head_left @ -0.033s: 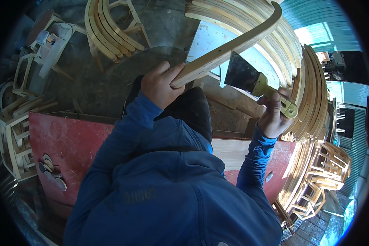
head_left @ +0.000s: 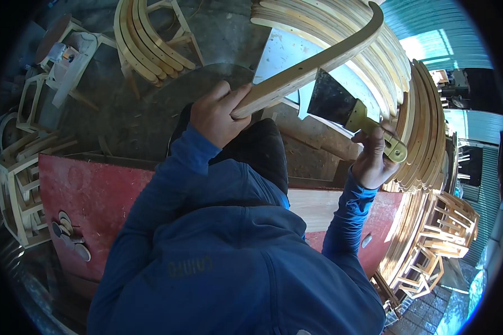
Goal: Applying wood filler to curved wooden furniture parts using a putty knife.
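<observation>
My left hand (head_left: 218, 114) is closed around the near end of a curved wooden chair part (head_left: 302, 75). This pale piece slants up to the far right and ends in a hooked tip. In my right hand (head_left: 371, 162) is a putty knife (head_left: 352, 114), gripped by its yellowish handle. Its wide dark blade points up and left, with its edge at the lower side of the wood; whether it touches cannot be told. Part of the handle hides behind my fingers.
Curved wooden pieces lie stacked on a pale tabletop (head_left: 271, 53) ahead, and another stack (head_left: 422, 139) stands right. Several more rest on a wooden frame (head_left: 145, 50) at far left. A red board (head_left: 89, 190) with round discs (head_left: 67, 231) is beside me. Chair frames (head_left: 441, 229) pile up at right.
The putty knife has shifted very slightly right and down, along with my right fingers. My left hand and the chair part have hardly moved.
</observation>
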A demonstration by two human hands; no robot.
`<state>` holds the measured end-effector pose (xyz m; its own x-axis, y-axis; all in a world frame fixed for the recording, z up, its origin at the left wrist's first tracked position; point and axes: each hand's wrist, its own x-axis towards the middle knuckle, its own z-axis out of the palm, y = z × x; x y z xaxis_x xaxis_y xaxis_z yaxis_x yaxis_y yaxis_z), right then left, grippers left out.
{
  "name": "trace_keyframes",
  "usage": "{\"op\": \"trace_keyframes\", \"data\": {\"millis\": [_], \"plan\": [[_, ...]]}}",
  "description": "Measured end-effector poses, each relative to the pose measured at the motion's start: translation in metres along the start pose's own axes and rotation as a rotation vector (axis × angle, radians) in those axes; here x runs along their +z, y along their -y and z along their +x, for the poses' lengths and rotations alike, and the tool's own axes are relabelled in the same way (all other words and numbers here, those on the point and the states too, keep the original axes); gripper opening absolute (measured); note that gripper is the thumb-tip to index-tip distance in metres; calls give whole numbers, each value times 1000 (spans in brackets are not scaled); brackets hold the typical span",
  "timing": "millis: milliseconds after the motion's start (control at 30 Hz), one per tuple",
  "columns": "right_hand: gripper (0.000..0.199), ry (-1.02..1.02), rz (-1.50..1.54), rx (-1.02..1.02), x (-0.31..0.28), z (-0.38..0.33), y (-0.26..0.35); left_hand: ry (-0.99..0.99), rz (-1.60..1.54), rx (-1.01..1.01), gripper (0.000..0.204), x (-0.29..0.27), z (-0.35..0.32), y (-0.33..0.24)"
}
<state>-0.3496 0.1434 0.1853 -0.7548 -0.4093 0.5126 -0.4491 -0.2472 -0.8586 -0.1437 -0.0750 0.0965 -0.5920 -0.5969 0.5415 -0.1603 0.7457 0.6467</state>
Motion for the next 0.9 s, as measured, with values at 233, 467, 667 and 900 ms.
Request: {"op": "trace_keyframes", "data": {"millis": [233, 467, 667, 900], "plan": [[25, -152, 173, 135, -26, -4, -4, -98, 20, 119, 47, -11, 26, -2], [26, -168, 203, 226, -18, -14, -3, -48, 35, 49, 39, -8, 26, 2], [26, 16, 166, 245, 7, -19, 11, 64, 65, -9, 39, 2, 12, 5], [28, 220, 140, 282, 19, -6, -18, 128, 5, -83, 38, 10, 5, 7]]}}
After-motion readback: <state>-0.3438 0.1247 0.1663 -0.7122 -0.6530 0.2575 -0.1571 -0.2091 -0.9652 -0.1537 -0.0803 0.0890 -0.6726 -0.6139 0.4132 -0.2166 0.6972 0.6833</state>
